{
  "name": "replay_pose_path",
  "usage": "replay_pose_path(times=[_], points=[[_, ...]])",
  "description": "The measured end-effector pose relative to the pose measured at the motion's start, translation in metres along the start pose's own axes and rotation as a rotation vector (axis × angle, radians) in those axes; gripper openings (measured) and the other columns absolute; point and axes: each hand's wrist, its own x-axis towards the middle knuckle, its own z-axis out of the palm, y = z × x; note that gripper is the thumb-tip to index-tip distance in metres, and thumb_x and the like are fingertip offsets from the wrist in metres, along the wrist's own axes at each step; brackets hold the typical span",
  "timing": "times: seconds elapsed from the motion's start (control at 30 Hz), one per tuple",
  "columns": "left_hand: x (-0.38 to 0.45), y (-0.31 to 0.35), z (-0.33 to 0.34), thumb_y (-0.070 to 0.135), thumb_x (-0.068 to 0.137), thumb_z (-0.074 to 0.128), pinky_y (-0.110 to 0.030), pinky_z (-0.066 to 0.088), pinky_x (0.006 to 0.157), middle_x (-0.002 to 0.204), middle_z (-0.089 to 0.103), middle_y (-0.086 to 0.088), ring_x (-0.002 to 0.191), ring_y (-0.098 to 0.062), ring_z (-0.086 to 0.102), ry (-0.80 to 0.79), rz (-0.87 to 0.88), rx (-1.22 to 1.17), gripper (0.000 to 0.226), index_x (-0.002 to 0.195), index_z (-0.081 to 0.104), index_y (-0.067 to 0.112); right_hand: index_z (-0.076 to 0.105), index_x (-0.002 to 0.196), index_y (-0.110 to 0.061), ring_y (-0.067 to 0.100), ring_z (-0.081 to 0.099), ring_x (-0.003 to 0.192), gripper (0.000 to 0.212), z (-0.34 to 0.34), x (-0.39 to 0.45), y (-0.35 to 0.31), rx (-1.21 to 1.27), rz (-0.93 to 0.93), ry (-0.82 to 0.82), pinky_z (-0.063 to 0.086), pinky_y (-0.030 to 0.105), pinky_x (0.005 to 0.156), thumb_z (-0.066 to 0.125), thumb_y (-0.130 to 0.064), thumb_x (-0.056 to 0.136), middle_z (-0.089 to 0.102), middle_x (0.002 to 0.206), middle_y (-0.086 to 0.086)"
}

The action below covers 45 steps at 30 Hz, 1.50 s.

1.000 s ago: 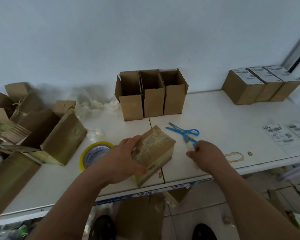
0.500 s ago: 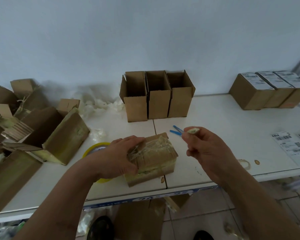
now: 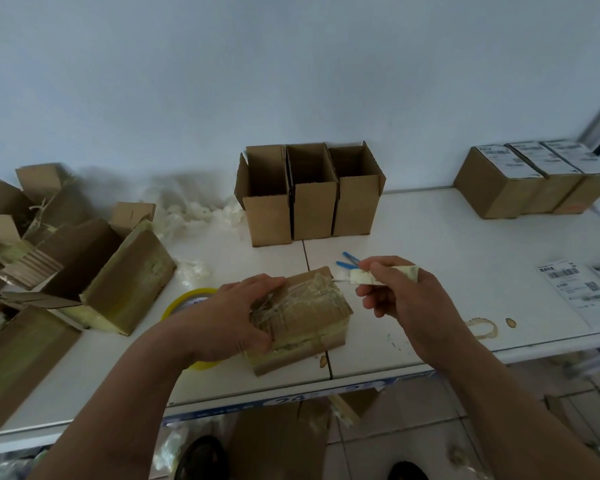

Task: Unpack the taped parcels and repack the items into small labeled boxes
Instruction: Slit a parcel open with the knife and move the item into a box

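Two bare hands work at the front edge of the white tabletop (image 3: 430, 237). The left hand (image 3: 222, 317) has its fingers curled over the top and near side of a small brown cardboard parcel wrapped in clear yellowish tape (image 3: 302, 317), holding it down on the table just beside the seam between two table panels. The right hand (image 3: 406, 296) pinches a small pale tape-wrapped cutter (image 3: 361, 277) between thumb and fingers; its thin blade tip points at the parcel's upper right corner, and contact cannot be confirmed. Blue-handled scissors (image 3: 347, 259) lie behind the right hand, partly hidden. A yellow tape roll (image 3: 184, 301) sits under the left wrist. Three open upright cardboard boxes (image 3: 312, 202) stand side by side at the back against the wall. Three closed labelled boxes (image 3: 534, 181) stand at the far right. Printed shipping labels (image 3: 575, 289) lie at the right edge. Opened, torn cartons (image 3: 84, 258) are heaped at the left.
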Motion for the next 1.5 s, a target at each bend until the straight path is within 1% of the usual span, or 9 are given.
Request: replay_pose_path(times=[0.4,0.63,0.77,0.83,0.9,0.97,1.1,1.33,1.5], points=[[-0.003,0.009,-0.002,0.028,0.079,0.076,-0.04,0.033,0.113,0.153,0.022,0.022,0.132,-0.014,0.033,-0.012,-0.042,0.019,0.094,0.15,0.018,0.05,0.068,0.1,-0.029,0.006,0.064,0.068,0.023,-0.03,-0.014,-0.006,-0.352,-0.041,-0.148,0.054,0.019,0.067,0.048,-0.018,0.101,0.073,0.082,-0.002],[-0.005,0.013,-0.002,0.038,0.077,0.079,-0.038,0.036,0.11,0.151,0.029,0.017,0.129,-0.014,0.038,0.013,-0.084,0.02,0.095,0.151,0.019,0.046,0.069,0.102,-0.023,0.012,0.063,0.069,0.022,-0.031,-0.016,-0.011,-0.31,-0.047,-0.114,0.052,0.027,0.069,0.048,-0.018,0.101,0.073,0.083,0.003],[-0.01,0.037,0.015,0.08,0.075,0.053,-0.032,0.045,0.088,0.125,0.041,0.006,0.107,-0.015,0.049,0.186,-0.149,0.272,0.091,0.15,0.027,0.034,0.068,0.108,-0.019,0.015,0.063,0.069,0.022,-0.035,-0.012,-0.015,-0.131,-0.042,0.066,0.052,0.033,0.071,0.047,-0.022,0.101,0.073,0.082,0.005],[-0.01,0.049,0.025,0.084,0.077,0.034,-0.031,0.047,0.085,0.108,0.04,0.008,0.095,-0.011,0.05,0.241,-0.086,0.246,0.08,0.136,0.045,0.03,0.067,0.109,-0.018,0.016,0.064,0.071,0.022,-0.033,-0.012,-0.014,-0.131,0.0,0.06,0.054,0.033,0.073,0.047,-0.024,0.102,0.073,0.082,0.005],[-0.008,0.053,0.026,0.071,0.089,0.038,-0.03,0.048,0.087,0.103,0.038,0.009,0.092,-0.009,0.05,0.242,0.017,0.179,0.057,0.121,0.055,0.028,0.066,0.11,-0.019,0.017,0.066,0.073,0.021,-0.029,-0.013,-0.012,-0.176,0.039,0.003,0.055,0.032,0.073,0.047,-0.025,0.102,0.073,0.082,0.006],[-0.007,0.048,0.02,0.046,0.095,0.05,-0.03,0.043,0.099,0.118,0.037,0.013,0.11,-0.011,0.046,0.173,0.11,0.158,0.034,0.124,0.056,0.03,0.064,0.111,-0.019,0.016,0.067,0.074,0.021,-0.027,-0.014,-0.011,-0.206,0.065,-0.034,0.055,0.029,0.072,0.048,-0.027,0.101,0.074,0.083,0.006],[-0.004,0.026,0.009,0.024,0.092,0.061,-0.04,0.014,0.122,0.158,-0.001,0.022,0.147,-0.007,-0.007,0.033,0.181,0.314,0.067,0.149,0.029,0.043,0.063,0.114,-0.017,0.017,0.067,0.076,0.023,-0.027,-0.014,-0.013,-0.21,0.083,-0.047,0.055,0.028,0.073,0.048,-0.028,0.101,0.074,0.086,0.008],[0.008,0.031,0.023,0.068,0.075,0.064,-0.04,-0.003,0.121,0.161,0.001,0.022,0.147,-0.008,-0.022,0.177,0.275,0.395,0.058,0.125,0.047,0.043,0.067,0.11,-0.015,0.016,0.067,0.071,0.024,-0.035,-0.015,-0.014,-0.153,0.049,0.041,0.054,0.03,0.069,0.052,-0.031,0.099,0.074,0.082,0.007],[0.025,0.046,0.042,0.083,0.076,0.038,-0.041,-0.002,0.122,0.16,0.02,0.012,0.15,-0.015,-0.003,0.371,0.201,0.464,0.062,0.107,0.049,0.031,0.067,0.103,-0.012,0.012,0.063,0.061,0.018,-0.041,-0.024,-0.012,-0.109,-0.004,0.124,0.053,0.024,0.06,0.053,-0.023,0.099,0.072,0.073,0.005]])
